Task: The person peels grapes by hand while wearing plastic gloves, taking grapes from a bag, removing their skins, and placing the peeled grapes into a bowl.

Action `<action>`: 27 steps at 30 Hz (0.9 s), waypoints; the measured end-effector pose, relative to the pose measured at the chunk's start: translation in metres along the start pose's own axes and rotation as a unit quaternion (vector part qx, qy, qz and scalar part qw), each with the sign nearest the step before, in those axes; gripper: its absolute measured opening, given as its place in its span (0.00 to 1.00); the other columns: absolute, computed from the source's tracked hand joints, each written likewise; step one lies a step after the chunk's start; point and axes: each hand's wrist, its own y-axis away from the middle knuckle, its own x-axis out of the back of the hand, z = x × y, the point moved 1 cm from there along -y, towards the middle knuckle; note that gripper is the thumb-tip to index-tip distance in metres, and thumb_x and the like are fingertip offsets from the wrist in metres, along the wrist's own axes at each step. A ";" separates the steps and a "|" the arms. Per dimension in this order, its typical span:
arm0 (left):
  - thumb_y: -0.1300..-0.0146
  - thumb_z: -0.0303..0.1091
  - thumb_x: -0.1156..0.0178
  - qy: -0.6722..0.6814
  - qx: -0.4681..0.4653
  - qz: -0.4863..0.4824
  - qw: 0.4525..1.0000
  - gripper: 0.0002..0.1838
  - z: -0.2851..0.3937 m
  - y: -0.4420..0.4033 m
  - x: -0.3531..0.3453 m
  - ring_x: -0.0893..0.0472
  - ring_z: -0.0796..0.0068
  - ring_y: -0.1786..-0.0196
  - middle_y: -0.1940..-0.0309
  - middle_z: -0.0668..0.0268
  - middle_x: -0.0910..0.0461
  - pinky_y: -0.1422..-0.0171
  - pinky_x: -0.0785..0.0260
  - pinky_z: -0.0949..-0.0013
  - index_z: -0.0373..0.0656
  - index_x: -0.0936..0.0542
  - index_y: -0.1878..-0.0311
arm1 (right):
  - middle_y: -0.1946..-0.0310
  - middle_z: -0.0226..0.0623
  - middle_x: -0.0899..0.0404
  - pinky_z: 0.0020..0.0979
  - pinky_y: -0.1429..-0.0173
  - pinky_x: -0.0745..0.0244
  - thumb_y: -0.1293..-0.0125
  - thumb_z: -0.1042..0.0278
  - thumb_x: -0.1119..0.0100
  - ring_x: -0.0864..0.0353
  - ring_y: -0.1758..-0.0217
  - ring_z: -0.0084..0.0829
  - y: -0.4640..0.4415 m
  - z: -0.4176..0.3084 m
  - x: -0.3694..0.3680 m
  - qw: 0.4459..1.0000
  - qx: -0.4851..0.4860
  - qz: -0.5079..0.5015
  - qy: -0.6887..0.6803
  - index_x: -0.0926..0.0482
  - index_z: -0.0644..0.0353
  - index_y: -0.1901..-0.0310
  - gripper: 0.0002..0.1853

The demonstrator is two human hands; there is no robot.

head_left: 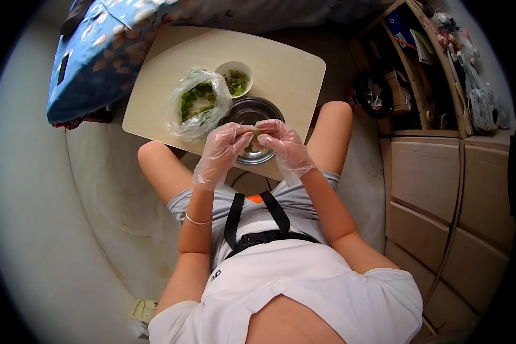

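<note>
Both my hands wear clear plastic gloves and meet over a shiny metal basin (251, 112) near the table's front edge. My left hand (222, 148) and my right hand (285, 145) are closed, fingertips pinched together around a small green piece (256, 134), perhaps a grape; the fingers partly hide it. Behind my left hand, a clear plastic bag (176, 109) stands open with green grape-like pieces (196, 98) inside. A white bowl (250, 73) holding green scraps (235, 83) sits just behind the basin. Glove and hands cover the basin's front part.
The pale table (286, 60) stands between my knees. A bed with a blue floral cover (106, 51) borders it at the back left. On the right are wooden shelves with assorted items and a cabinet (425, 175). A black bag (374, 94) hangs by the shelves.
</note>
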 end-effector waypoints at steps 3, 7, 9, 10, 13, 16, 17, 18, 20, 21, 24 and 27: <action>0.31 0.26 0.40 -0.026 -0.026 -0.013 0.999 0.07 -0.003 0.001 0.002 0.26 0.84 0.69 0.68 0.69 0.24 0.65 0.32 0.77 0.36 0.17 0.53 | 0.56 0.37 0.19 0.28 0.46 0.21 0.35 0.73 0.37 0.17 0.54 0.26 0.000 0.000 0.003 1.000 0.006 0.001 0.001 0.24 0.68 0.50 0.14; 0.34 0.24 0.38 -0.088 -0.088 -0.013 0.992 0.08 -0.003 0.002 0.003 0.24 0.80 0.67 0.68 0.67 0.22 0.64 0.31 0.75 0.37 0.17 0.53 | 0.59 0.37 0.18 0.28 0.47 0.21 0.37 0.74 0.35 0.17 0.56 0.26 -0.002 -0.006 0.007 0.998 -0.015 -0.025 0.047 0.23 0.69 0.51 0.15; 0.36 0.23 0.38 -0.137 -0.124 -0.001 0.983 0.07 -0.002 0.002 0.002 0.23 0.74 0.67 0.68 0.64 0.22 0.63 0.30 0.72 0.38 0.17 0.54 | 0.59 0.37 0.18 0.28 0.47 0.21 0.37 0.74 0.35 0.17 0.56 0.25 -0.003 -0.007 0.010 0.998 -0.018 -0.040 0.046 0.23 0.69 0.51 0.15; 0.37 0.22 0.37 -0.186 -0.160 0.010 0.969 0.07 -0.001 0.003 0.002 0.21 0.69 0.67 0.69 0.62 0.21 0.63 0.28 0.69 0.38 0.17 0.56 | 0.59 0.37 0.18 0.28 0.47 0.22 0.37 0.73 0.34 0.18 0.56 0.25 -0.004 -0.008 0.012 0.997 -0.020 -0.055 0.045 0.22 0.69 0.51 0.15; 0.41 0.21 0.36 -0.220 -0.213 0.037 0.951 0.07 0.004 0.003 -0.001 0.20 0.58 0.67 0.69 0.58 0.20 0.62 0.27 0.64 0.39 0.18 0.59 | 0.58 0.37 0.18 0.30 0.44 0.22 0.36 0.74 0.35 0.17 0.55 0.27 -0.008 -0.008 0.017 0.995 -0.037 -0.076 0.055 0.21 0.67 0.52 0.13; 0.41 0.22 0.37 -0.237 -0.186 0.052 0.952 0.05 0.002 0.003 -0.005 0.20 0.55 0.67 0.69 0.57 0.20 0.63 0.27 0.61 0.38 0.19 0.61 | 0.59 0.36 0.17 0.28 0.46 0.22 0.38 0.74 0.34 0.18 0.56 0.26 -0.009 -0.008 0.017 0.995 -0.044 -0.083 0.035 0.21 0.67 0.51 0.15; 0.41 0.22 0.37 -0.237 -0.186 0.051 0.952 0.05 0.002 0.003 -0.006 0.20 0.55 0.67 0.69 0.57 0.20 0.63 0.27 0.61 0.38 0.19 0.61 | 0.59 0.36 0.17 0.28 0.46 0.22 0.38 0.74 0.34 0.18 0.56 0.26 -0.009 -0.007 0.018 0.995 -0.044 -0.083 0.035 0.21 0.67 0.51 0.15; 0.41 0.22 0.37 -0.235 -0.176 0.054 0.954 0.05 0.002 0.003 -0.007 0.20 0.55 0.68 0.69 0.57 0.20 0.63 0.27 0.61 0.38 0.19 0.61 | 0.58 0.36 0.18 0.28 0.46 0.22 0.38 0.74 0.34 0.18 0.56 0.26 -0.010 -0.004 0.019 0.995 -0.049 -0.086 0.008 0.21 0.67 0.51 0.14; 0.41 0.23 0.37 -0.234 -0.166 0.058 0.956 0.05 -0.001 0.003 -0.008 0.20 0.56 0.68 0.70 0.56 0.20 0.63 0.27 0.62 0.37 0.19 0.61 | 0.57 0.37 0.18 0.28 0.46 0.22 0.38 0.75 0.34 0.18 0.56 0.26 -0.010 0.003 0.019 0.994 -0.053 -0.090 -0.019 0.21 0.67 0.50 0.14; 0.41 0.22 0.38 -0.208 -0.160 0.072 0.962 0.05 -0.003 0.002 -0.008 0.20 0.56 0.68 0.70 0.56 0.20 0.63 0.27 0.61 0.36 0.19 0.61 | 0.56 0.35 0.18 0.29 0.45 0.22 0.37 0.74 0.34 0.18 0.56 0.25 -0.010 0.005 0.017 0.993 -0.049 -0.084 -0.064 0.21 0.67 0.51 0.14; 0.42 0.23 0.38 -0.181 -0.115 0.107 0.971 0.05 -0.006 0.004 -0.009 0.20 0.57 0.68 0.70 0.55 0.20 0.62 0.27 0.61 0.35 0.19 0.61 | 0.56 0.34 0.19 0.29 0.46 0.22 0.37 0.75 0.35 0.19 0.57 0.25 -0.006 0.007 0.002 1.000 0.018 -0.022 -0.001 0.21 0.66 0.50 0.13; 0.42 0.23 0.37 -0.205 -0.089 0.141 0.965 0.05 -0.008 0.004 -0.011 0.20 0.57 0.67 0.69 0.55 0.20 0.61 0.28 0.61 0.35 0.19 0.61 | 0.57 0.36 0.20 0.31 0.50 0.21 0.38 0.78 0.35 0.18 0.59 0.29 0.004 -0.007 -0.014 0.951 0.163 0.040 0.260 0.21 0.62 0.50 0.14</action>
